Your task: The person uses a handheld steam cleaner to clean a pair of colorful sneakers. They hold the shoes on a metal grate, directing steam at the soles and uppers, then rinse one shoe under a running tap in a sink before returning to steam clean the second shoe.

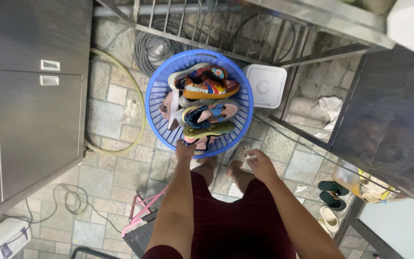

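A round blue plastic basket (159, 91) stands on the stone floor in front of me, filled with several colourful shoes (209, 86). My left hand (184, 151) grips the basket's near rim. My right hand (259, 162) hovers just right of the basket's near edge, fingers loosely curled with nothing in them, above my feet. I wear dark red shorts.
A grey metal cabinet (29, 96) stands to the left. A yellow hose (137, 103) curves beside the basket. A white square lid (265, 85) lies behind it under a metal rack (245, 29). Slippers (331, 194) lie at right, a pink stool frame (142, 208) lower left.
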